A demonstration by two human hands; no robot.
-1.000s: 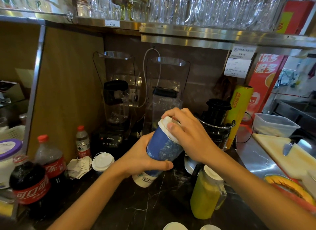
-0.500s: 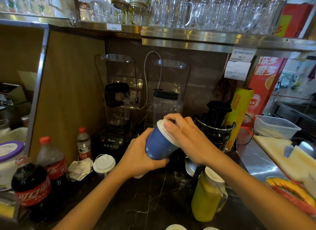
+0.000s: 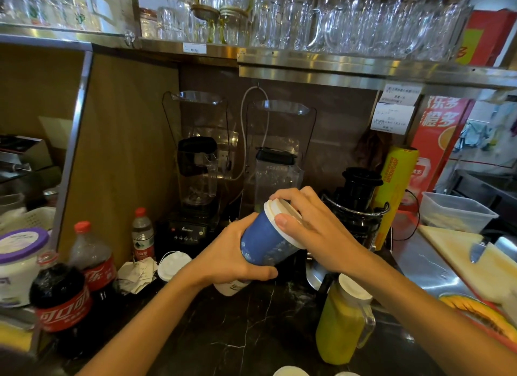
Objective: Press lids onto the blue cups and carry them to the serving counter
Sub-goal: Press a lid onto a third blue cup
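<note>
A blue cup (image 3: 268, 245) is held tilted above the dark marble counter (image 3: 251, 333), its mouth turned up and to the right, in front of two blenders (image 3: 195, 179). It is gripped round its lower body by the left hand (image 3: 232, 261), whose fingers are curled about the far side while the thumb is laid across the near side. A white lid (image 3: 275, 207) is seated on the cup's mouth and is covered by the right hand (image 3: 313, 230), with the thumb pressed on the rim's near edge and the fingers bent over the top; whether the lid is fully snapped on cannot be told, as most of the rim is hidden by that hand. A second lidded white cup (image 3: 170, 265) is seen standing left of the hands, beside crumpled receipts (image 3: 137, 275) and two cola bottles (image 3: 64, 297). A pitcher of yellow-green juice (image 3: 342, 322) is placed just below the right wrist, near a black juicer (image 3: 358, 196).
</note>
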